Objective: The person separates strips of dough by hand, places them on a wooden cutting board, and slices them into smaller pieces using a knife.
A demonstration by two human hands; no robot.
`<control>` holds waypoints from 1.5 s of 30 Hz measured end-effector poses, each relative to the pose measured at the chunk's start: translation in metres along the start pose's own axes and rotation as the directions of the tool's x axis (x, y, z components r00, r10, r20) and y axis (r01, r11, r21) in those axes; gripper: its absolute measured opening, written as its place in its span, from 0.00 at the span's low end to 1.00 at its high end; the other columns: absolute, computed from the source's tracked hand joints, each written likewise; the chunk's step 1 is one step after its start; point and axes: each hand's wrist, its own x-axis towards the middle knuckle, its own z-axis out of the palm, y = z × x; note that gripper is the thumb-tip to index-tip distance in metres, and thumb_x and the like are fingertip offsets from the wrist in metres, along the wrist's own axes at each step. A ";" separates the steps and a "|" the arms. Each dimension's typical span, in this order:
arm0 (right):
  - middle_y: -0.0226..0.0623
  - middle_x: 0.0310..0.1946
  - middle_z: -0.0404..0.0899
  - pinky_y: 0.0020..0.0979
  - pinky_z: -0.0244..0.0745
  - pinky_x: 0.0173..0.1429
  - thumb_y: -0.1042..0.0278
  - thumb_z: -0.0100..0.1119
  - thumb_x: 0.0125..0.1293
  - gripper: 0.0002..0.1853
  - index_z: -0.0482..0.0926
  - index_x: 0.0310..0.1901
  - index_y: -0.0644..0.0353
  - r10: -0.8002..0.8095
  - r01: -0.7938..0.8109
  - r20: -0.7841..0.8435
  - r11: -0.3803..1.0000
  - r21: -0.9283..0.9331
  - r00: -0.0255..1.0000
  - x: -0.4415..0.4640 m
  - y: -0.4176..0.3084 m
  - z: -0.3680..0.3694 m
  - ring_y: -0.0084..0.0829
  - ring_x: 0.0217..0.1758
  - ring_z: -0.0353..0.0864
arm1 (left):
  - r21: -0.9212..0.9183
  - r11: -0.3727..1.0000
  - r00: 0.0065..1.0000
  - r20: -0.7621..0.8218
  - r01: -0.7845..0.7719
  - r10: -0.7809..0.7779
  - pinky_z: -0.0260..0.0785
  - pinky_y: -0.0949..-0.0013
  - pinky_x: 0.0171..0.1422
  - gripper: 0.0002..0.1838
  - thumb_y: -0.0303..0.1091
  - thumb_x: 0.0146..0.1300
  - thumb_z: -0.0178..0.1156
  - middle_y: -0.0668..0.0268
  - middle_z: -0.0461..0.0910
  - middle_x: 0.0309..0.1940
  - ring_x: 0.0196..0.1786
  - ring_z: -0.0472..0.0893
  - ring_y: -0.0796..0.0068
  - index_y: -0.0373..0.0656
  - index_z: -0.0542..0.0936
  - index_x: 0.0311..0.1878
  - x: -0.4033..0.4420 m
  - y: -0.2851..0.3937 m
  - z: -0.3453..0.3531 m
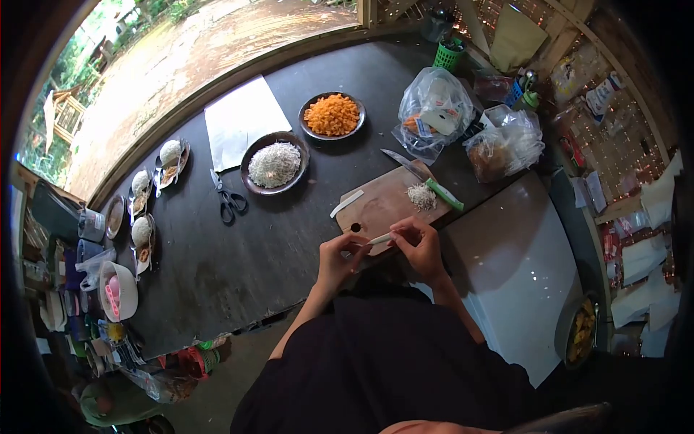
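My left hand (337,254) and my right hand (421,250) meet over the near edge of a wooden cutting board (376,206). Between them they pinch a thin, pale strip (380,239), one end in each hand's fingers. Its exact kind is too small to tell. A similar pale strip (347,203) lies across the board's left edge. On the board's right side sits a small heap of finely chopped pale bits (421,197). Beside that heap rests a knife (442,194) with a green and white handle, its blade pointing away from me.
Beyond the board stand a plate of orange diced pieces (331,115) and a brown plate of white shreds (275,164). Black-handled scissors (228,200) and white paper (244,119) lie leftward. Plastic bags (436,112) sit at back right; several small rice servings (142,230) stand far left.
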 end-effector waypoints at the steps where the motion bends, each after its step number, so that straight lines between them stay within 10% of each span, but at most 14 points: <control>1: 0.35 0.35 0.85 0.24 0.82 0.45 0.84 0.61 0.68 0.05 0.81 0.44 0.66 0.003 -0.004 0.022 1.000 0.018 1.000 0.003 0.002 -0.005 0.23 0.39 0.88 | 0.009 1.000 0.999 -0.033 -0.011 0.011 0.77 0.74 0.41 0.08 0.23 0.59 0.73 0.65 0.88 0.30 0.33 0.86 0.80 0.37 0.86 0.42 0.002 0.001 0.002; 22: 0.41 0.37 0.82 0.44 0.72 0.55 0.75 0.68 0.58 0.07 0.83 0.39 0.59 -0.351 0.529 0.397 0.598 -0.603 0.848 0.125 0.043 -0.056 0.45 0.49 0.79 | 0.630 0.768 0.921 -0.358 0.116 0.155 0.67 0.60 0.57 0.07 0.31 0.54 0.73 0.70 0.86 0.35 0.45 0.78 0.62 0.48 0.87 0.36 0.037 -0.031 0.044; 34: 0.38 0.42 0.78 0.44 0.72 0.55 0.64 0.70 0.61 0.18 0.77 0.50 0.56 -0.125 0.174 0.128 0.511 -0.842 0.984 0.100 0.041 -0.131 0.44 0.49 0.76 | 0.617 0.782 0.923 -0.245 -0.086 0.295 0.69 0.59 0.57 0.11 0.28 0.53 0.75 0.66 0.85 0.42 0.48 0.79 0.60 0.45 0.87 0.41 0.066 0.012 0.069; 38: 0.37 0.42 0.77 0.44 0.72 0.56 0.63 0.70 0.62 0.17 0.77 0.49 0.55 -0.099 0.118 0.079 0.490 -0.864 0.992 0.102 0.043 -0.132 0.44 0.50 0.77 | 0.589 0.669 0.745 -0.163 -0.452 0.647 0.71 0.64 0.41 0.07 0.32 0.60 0.71 0.67 0.84 0.36 0.36 0.80 0.66 0.43 0.85 0.39 0.067 0.109 0.042; 41: 0.37 0.42 0.77 0.44 0.72 0.56 0.63 0.70 0.61 0.17 0.77 0.50 0.54 -0.089 0.124 0.094 0.461 -0.879 0.992 0.102 0.043 -0.133 0.43 0.51 0.77 | 0.523 0.381 0.368 -0.134 -0.763 0.920 0.71 0.64 0.35 0.11 0.42 0.68 0.68 0.68 0.80 0.29 0.33 0.78 0.69 0.44 0.83 0.36 0.047 0.150 0.030; 45: 0.38 0.43 0.78 0.44 0.72 0.57 0.64 0.69 0.62 0.17 0.77 0.50 0.55 -0.100 0.142 0.107 0.456 -0.879 0.989 0.097 0.047 -0.135 0.44 0.52 0.77 | 0.579 0.450 0.438 -0.171 -0.680 0.883 0.64 0.64 0.29 0.22 0.47 0.76 0.57 0.68 0.71 0.22 0.24 0.71 0.68 0.43 0.77 0.29 0.066 0.144 0.035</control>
